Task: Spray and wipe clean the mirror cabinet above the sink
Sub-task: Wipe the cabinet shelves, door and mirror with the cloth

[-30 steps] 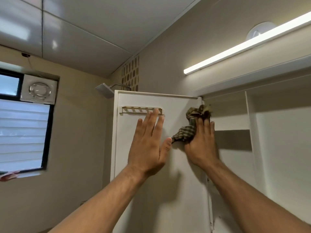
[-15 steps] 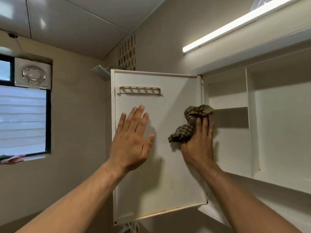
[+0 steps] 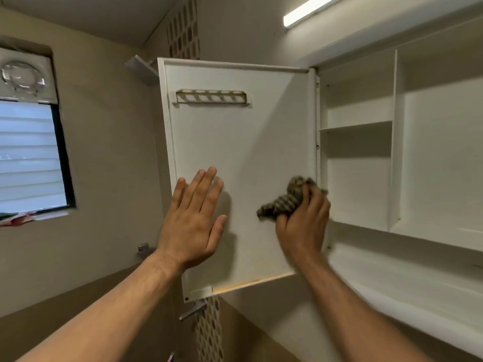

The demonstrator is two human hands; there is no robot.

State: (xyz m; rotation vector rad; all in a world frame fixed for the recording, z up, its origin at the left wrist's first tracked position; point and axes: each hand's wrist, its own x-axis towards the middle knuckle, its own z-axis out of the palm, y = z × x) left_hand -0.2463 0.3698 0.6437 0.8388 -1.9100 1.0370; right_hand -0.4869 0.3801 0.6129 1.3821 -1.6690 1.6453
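My left hand (image 3: 193,223) is flat, fingers straight, at 8 o'clock on the open cabinet door (image 3: 243,142); I cannot tell if it presses. My right hand (image 3: 303,223) grips the bunched cloth (image 3: 285,201) at 4 o'clock, by the hinge edge. I judge firm, overlapping strokes toward the stained edge at 6 o'clock work best, with the door braced.

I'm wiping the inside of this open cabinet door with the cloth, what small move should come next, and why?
Probably draw the cloth down to the bottom edge of the door. Your right hand grips the cloth against the door low on the hinge side, your left hand is spread flat at the panel, seemingly bracing it, and a yellowish streak shows along that bottom edge.
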